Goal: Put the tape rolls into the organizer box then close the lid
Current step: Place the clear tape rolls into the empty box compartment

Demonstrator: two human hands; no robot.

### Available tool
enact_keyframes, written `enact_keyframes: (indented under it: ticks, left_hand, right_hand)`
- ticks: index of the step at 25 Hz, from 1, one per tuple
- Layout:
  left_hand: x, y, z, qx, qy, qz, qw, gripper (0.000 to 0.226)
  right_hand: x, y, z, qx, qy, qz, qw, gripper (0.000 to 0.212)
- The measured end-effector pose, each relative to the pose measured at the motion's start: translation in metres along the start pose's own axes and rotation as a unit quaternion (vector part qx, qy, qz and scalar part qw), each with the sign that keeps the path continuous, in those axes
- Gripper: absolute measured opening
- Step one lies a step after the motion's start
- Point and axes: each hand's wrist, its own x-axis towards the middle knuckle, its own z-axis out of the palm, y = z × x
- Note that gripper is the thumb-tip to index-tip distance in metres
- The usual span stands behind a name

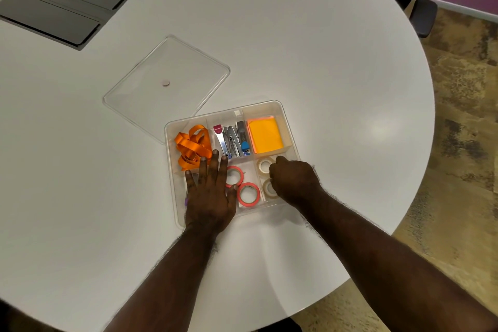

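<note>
Tape rolls in the box, lid off to the side — light stuff, easy handling.

Your left hand (210, 191) lies flat, fingers spread, over the organizer box (292, 127)'s near-left part, next to two pink tape rolls (248, 194). Your right hand (295, 180) is curled over the pale tape rolls (264, 165) in the near-right compartment; can't tell if it's pinching one. Rolls look light & stiff: grab by rim or core. Clear lid (167, 62) lies flat on the table (323, 48) beyond the box w/ one corner touching it; thin, rigid, prob slippery, so lift it by the edges.

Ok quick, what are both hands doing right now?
Left hand: open, fingers spread flat over the box.
Right hand: curled over the pale tape rolls; cannot tell if it holds one.
</note>
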Motion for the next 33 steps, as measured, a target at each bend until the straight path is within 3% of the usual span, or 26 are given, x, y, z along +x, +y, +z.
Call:
enact_keyframes:
  ticks: [4, 7, 11, 15, 19, 23, 27, 33]
  left_hand:
    - [0.000, 0.001, -0.002, -0.006, 0.001, -0.001, 1.000, 0.066]
    - [0.000, 0.002, -0.003, -0.015, -0.008, -0.005, 1.000, 0.068]
    - [0.000, 0.004, -0.006, -0.023, -0.001, -0.004, 1.000, 0.068]
    - [-0.001, 0.003, -0.006, -0.022, -0.002, -0.004, 1.000, 0.068]
    - [-0.001, 0.003, -0.005, -0.019, -0.005, -0.003, 1.000, 0.068]
    - [0.000, 0.003, -0.005, -0.023, -0.002, -0.005, 1.000, 0.068]
    - [-0.001, 0.001, -0.003, -0.010, 0.001, -0.002, 1.000, 0.066]
    - [0.000, 0.000, 0.000, -0.006, 0.004, 0.002, 1.000, 0.066]
  right_hand:
    - [-0.002, 0.002, 0.000, 0.028, 0.054, 0.024, 0.998, 0.016]
    - [0.002, 0.007, -0.003, 0.093, 0.114, 0.103, 0.984, 0.018]
    - [0.008, -0.003, -0.002, 0.129, 0.121, 0.152, 0.972, 0.015]
    - [0.011, -0.011, -0.002, 0.092, 0.152, 0.141, 0.974, 0.012]
    - [0.010, -0.009, -0.004, 0.040, 0.226, 0.091, 0.969, 0.022]
    - [0.011, 0.004, -0.003, 0.121, 0.174, 0.122, 0.970, 0.009]
    - [0.013, 0.015, -0.005, 0.191, 0.076, 0.176, 0.963, 0.024]
    - [0.008, 0.007, -0.007, 0.168, 0.053, 0.086, 0.981, 0.039]
